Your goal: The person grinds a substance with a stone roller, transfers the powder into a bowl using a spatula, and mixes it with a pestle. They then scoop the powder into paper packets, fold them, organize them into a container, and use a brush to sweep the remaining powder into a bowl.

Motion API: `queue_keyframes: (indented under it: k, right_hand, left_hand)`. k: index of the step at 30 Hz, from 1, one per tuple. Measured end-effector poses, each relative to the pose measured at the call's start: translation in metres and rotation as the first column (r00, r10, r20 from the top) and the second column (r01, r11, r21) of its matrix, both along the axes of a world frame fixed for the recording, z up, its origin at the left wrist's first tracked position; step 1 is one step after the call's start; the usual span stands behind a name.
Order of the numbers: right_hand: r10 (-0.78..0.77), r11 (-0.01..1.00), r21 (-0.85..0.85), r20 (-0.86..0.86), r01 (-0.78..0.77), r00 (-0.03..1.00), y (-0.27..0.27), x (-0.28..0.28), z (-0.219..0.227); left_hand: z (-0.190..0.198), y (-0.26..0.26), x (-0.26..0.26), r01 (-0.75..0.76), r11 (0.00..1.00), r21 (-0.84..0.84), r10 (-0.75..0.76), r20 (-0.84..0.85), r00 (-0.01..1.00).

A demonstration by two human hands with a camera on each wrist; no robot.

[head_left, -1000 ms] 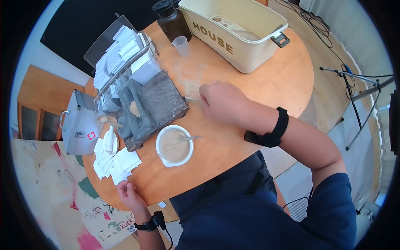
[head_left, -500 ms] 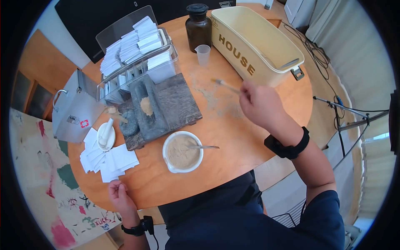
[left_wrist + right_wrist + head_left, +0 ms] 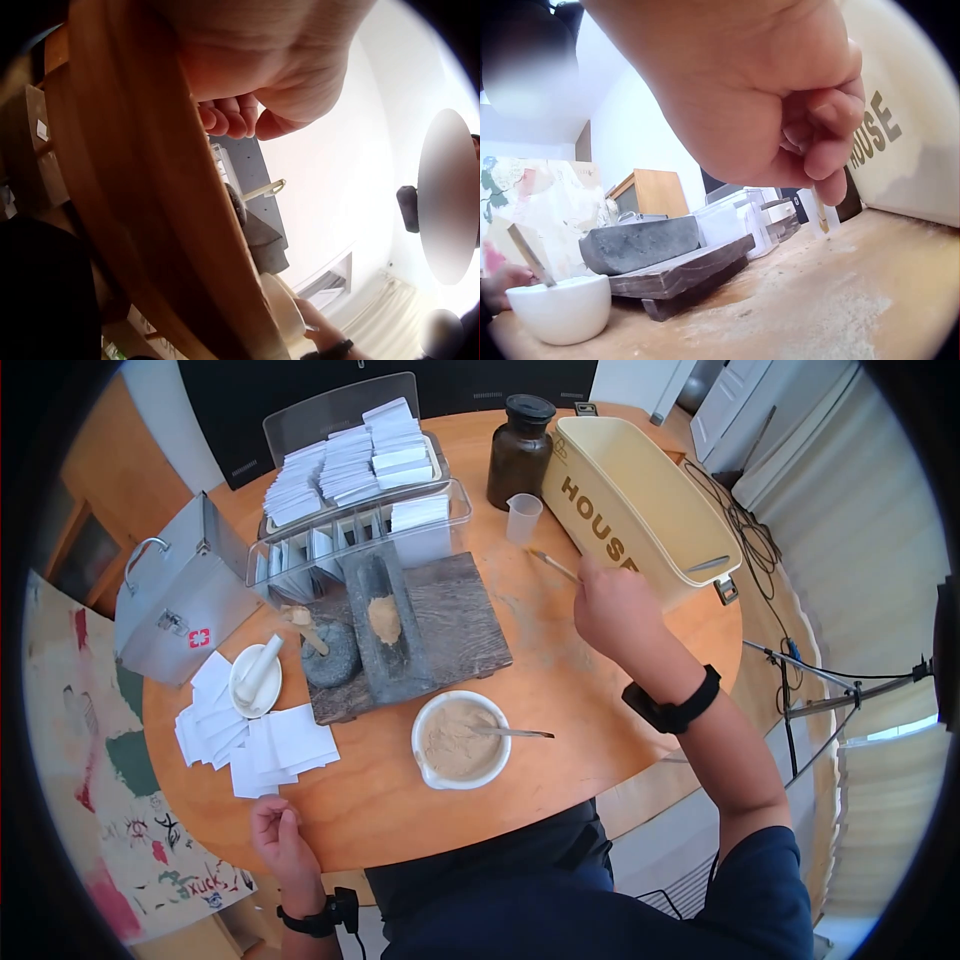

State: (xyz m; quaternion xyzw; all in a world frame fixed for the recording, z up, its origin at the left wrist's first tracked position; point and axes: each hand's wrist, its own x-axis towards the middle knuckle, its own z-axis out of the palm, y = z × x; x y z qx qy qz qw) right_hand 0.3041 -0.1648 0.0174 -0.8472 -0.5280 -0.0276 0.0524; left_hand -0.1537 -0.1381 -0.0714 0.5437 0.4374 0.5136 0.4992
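Note:
My right hand (image 3: 622, 615) grips the handle of a thin brush (image 3: 556, 567) over the far right of the table, beside a cream bin (image 3: 640, 490) lettered HOUSE. The brush's tan tip points toward a small translucent cup (image 3: 523, 518). Pale powder (image 3: 515, 600) is smeared on the wood around there. In the right wrist view, the brush tip (image 3: 823, 217) shows below the curled fingers. My left hand (image 3: 282, 840) rests at the near table edge by white paper squares (image 3: 292, 738), fingers loosely bent and holding nothing. A white mortar (image 3: 424, 768) with beige powder and a metal spoon (image 3: 525, 734) stands between the hands.
A stone grinding trough (image 3: 408, 665) with tan powder sits on a dark wooden stand (image 3: 465, 610). Left of it are a white pestle (image 3: 263, 670) on a dish and a metal case (image 3: 185, 595). Behind stand a clear box of paper packets (image 3: 350, 465) and a brown jar (image 3: 520, 455).
My right hand has carried the brush away from the wooden stand, rightward to the bin and cup. The head view has shifted; my left hand stays by the papers.

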Motion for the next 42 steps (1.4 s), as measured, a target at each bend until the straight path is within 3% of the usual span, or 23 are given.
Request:
queue_keyframes:
  k: [8,15,25,33,37,40,42]
  right_hand:
    - [0.082,0.997,-0.012,0.056,-0.081,0.995,0.011,-0.004,0.005]
    - [0.036,0.999,0.025,0.124,-0.040,0.992,0.009,0.001,0.015]
    - [0.005,1.000,0.010,0.079,-0.006,0.997,0.040,0.004,0.008]
    - [0.097,0.981,-0.183,0.161,-0.067,0.982,0.031,0.006,0.009]
    - [0.048,0.992,-0.125,0.175,-0.026,0.983,0.050,0.003,0.012]
    - [0.136,0.991,-0.035,0.148,-0.132,0.980,0.073,0.007,-0.001]
    - [0.219,0.972,-0.117,0.155,-0.202,0.963,0.074,0.006,-0.002]
  left_hand:
    - [-0.003,0.000,-0.004,0.035,0.999,0.011,-0.035,-0.008,0.999]
    - [-0.001,-0.001,-0.004,0.043,0.999,0.003,-0.043,0.015,0.999]
    - [-0.006,0.000,-0.006,0.041,0.999,-0.004,-0.041,0.024,0.999]
    - [-0.007,0.001,-0.007,0.029,0.999,-0.014,-0.029,0.034,0.999]
    - [-0.005,-0.001,-0.006,0.039,0.999,-0.009,-0.039,-0.010,0.999]
    - [-0.005,0.001,-0.007,0.026,0.999,-0.018,-0.027,-0.042,0.999]
    - [-0.005,0.001,-0.009,0.014,0.999,-0.034,-0.015,-0.043,0.999]
